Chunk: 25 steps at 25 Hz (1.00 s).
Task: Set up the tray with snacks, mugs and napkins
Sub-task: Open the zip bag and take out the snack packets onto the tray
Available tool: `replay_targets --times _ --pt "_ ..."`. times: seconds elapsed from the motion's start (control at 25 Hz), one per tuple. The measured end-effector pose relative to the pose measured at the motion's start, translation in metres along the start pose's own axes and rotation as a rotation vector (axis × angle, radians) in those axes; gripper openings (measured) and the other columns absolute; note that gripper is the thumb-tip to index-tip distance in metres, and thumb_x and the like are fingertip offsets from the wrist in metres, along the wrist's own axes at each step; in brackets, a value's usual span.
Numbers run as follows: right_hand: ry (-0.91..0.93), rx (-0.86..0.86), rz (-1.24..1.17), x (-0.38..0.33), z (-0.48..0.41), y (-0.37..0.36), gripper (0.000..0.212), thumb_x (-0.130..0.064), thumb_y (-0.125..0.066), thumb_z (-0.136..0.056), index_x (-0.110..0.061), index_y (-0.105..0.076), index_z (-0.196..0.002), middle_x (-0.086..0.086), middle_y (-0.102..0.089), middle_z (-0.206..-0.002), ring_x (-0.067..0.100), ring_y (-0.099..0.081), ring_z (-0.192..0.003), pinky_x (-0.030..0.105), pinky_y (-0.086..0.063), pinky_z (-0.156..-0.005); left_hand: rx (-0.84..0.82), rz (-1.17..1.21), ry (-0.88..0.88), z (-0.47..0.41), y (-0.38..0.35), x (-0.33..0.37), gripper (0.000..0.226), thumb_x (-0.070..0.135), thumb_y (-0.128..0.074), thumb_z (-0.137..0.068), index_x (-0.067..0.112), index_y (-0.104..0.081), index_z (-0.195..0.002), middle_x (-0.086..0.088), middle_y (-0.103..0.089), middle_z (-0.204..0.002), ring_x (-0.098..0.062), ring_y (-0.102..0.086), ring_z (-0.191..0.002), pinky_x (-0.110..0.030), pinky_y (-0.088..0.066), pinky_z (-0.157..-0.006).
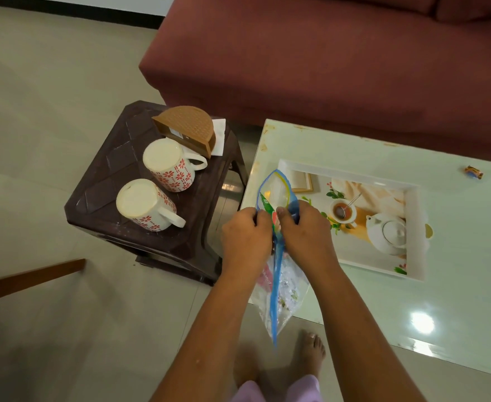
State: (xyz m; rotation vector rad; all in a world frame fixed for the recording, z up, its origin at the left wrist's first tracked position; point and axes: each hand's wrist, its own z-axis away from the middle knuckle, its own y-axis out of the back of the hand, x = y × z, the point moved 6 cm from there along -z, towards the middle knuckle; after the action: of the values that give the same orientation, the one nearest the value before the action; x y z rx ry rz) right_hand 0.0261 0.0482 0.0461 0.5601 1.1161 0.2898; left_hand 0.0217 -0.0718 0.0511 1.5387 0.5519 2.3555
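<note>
A clear zip bag (279,288) with a blue seal hangs over the near left corner of the glass table, snack packets showing inside. My left hand (245,236) grips one side of its mouth and my right hand (305,230) grips the other, pulling the opening apart. Behind the hands lies the white tray (412,245), printed with a teapot picture. Two white mugs with red flowers, one farther back (169,165) and one nearer (145,206), stand upside down on the brown stool (105,175). A brown napkin holder (186,130) with a white napkin (219,136) sits at the stool's back.
A wrapped candy (474,172) lies on the glass table (456,300) at the far right. A maroon sofa (325,59) runs along the back. A wooden edge (29,278) juts in at the left. My bare foot (311,351) stands on the tiled floor below the bag.
</note>
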Motion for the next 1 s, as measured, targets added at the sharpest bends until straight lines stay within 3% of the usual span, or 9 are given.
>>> replay_targets --times 0.08,0.16,0.28,0.4,0.52,0.64,0.84,0.92,1.0 --pt "-0.081 -0.116 -0.108 -0.001 0.001 -0.006 0.026 -0.035 -0.053 -0.091 -0.010 -0.058 -0.088 0.007 -0.063 -0.084 0.024 -0.063 -0.082 0.040 -0.056 -0.073 0.029 0.043 -0.026 -0.003 0.006 0.006 0.029 0.022 -0.047 -0.092 0.006 -0.061 -0.071 -0.014 -0.064 -0.073 -0.030 -0.064 -0.072 -0.050 -0.056 -0.072" --pt "-0.067 -0.166 -0.088 -0.008 0.000 -0.006 0.023 -0.031 -0.051 -0.091 -0.010 -0.058 -0.082 0.011 -0.066 -0.083 0.026 -0.065 -0.080 0.042 -0.056 -0.073 0.031 0.088 -0.047 -0.005 0.010 0.007 0.030 0.023 -0.047 -0.092 0.005 -0.062 -0.073 -0.013 -0.066 -0.073 -0.028 -0.066 -0.072 -0.049 -0.057 -0.069" --pt "0.015 0.003 0.043 -0.018 -0.008 0.013 0.022 -0.024 -0.047 -0.094 -0.011 -0.054 -0.078 0.008 -0.059 -0.073 0.027 -0.060 -0.072 0.029 -0.046 -0.056 0.107 0.125 -0.050 -0.011 0.025 0.002 0.029 0.027 -0.046 -0.092 0.013 -0.064 -0.073 -0.007 -0.067 -0.073 -0.018 -0.068 -0.069 -0.041 -0.058 -0.064" --pt "-0.041 0.077 -0.060 -0.015 -0.015 0.024 0.019 -0.027 -0.049 -0.094 -0.012 -0.054 -0.083 0.008 -0.059 -0.077 0.030 -0.063 -0.076 0.044 -0.056 -0.069 0.182 0.134 -0.060 -0.022 0.040 -0.001 0.033 0.027 -0.045 -0.094 0.022 -0.057 -0.063 -0.001 -0.064 -0.066 -0.007 -0.063 -0.055 -0.027 -0.052 -0.052" --pt "-0.181 -0.118 -0.077 -0.012 -0.006 0.001 0.029 -0.045 -0.057 -0.087 -0.016 -0.054 -0.081 0.009 -0.066 -0.082 0.026 -0.068 -0.075 0.043 -0.059 -0.072 0.176 0.252 0.030 -0.028 0.036 -0.008 0.032 0.027 -0.046 -0.095 0.023 -0.058 -0.065 -0.004 -0.065 -0.068 -0.004 -0.063 -0.046 -0.023 -0.053 -0.046" --pt "-0.254 -0.344 -0.002 -0.010 0.009 -0.024 0.024 -0.038 -0.055 -0.089 -0.020 -0.052 -0.073 0.007 -0.066 -0.076 0.017 -0.065 -0.061 0.027 -0.054 -0.055 0.223 0.340 0.092 -0.026 0.034 -0.014 0.029 0.030 -0.049 -0.095 0.021 -0.058 -0.069 -0.004 -0.066 -0.072 -0.001 -0.064 -0.048 -0.024 -0.055 -0.049" --pt "-0.081 -0.185 0.026 -0.021 -0.005 -0.017 0.030 -0.027 -0.047 -0.093 -0.018 -0.047 -0.064 0.006 -0.055 -0.067 0.026 -0.057 -0.069 0.039 -0.051 -0.068 0.012 0.234 0.216 -0.021 0.021 -0.029 0.034 0.041 -0.067 -0.080 0.009 -0.058 -0.073 -0.008 -0.064 -0.066 -0.019 -0.066 -0.053 -0.037 -0.060 -0.058" --pt "-0.034 -0.122 0.034 -0.025 -0.010 -0.016 0.028 -0.028 -0.045 -0.094 -0.015 -0.051 -0.069 0.008 -0.060 -0.073 0.028 -0.059 -0.074 0.037 -0.048 -0.065 -0.133 0.192 0.266 -0.013 0.008 -0.028 0.024 0.035 -0.062 -0.082 0.014 -0.060 -0.070 -0.010 -0.065 -0.068 -0.023 -0.067 -0.058 -0.036 -0.060 -0.059" --pt "-0.064 -0.094 0.002 -0.017 -0.015 -0.013 0.028 -0.028 -0.045 -0.094 -0.011 -0.054 -0.074 0.013 -0.064 -0.080 0.032 -0.061 -0.079 0.042 -0.052 -0.070 -0.116 0.187 0.210 -0.013 0.008 -0.021 0.019 0.028 -0.057 -0.080 0.012 -0.062 -0.072 -0.016 -0.069 -0.075 -0.031 -0.069 -0.068 -0.044 -0.060 -0.066"
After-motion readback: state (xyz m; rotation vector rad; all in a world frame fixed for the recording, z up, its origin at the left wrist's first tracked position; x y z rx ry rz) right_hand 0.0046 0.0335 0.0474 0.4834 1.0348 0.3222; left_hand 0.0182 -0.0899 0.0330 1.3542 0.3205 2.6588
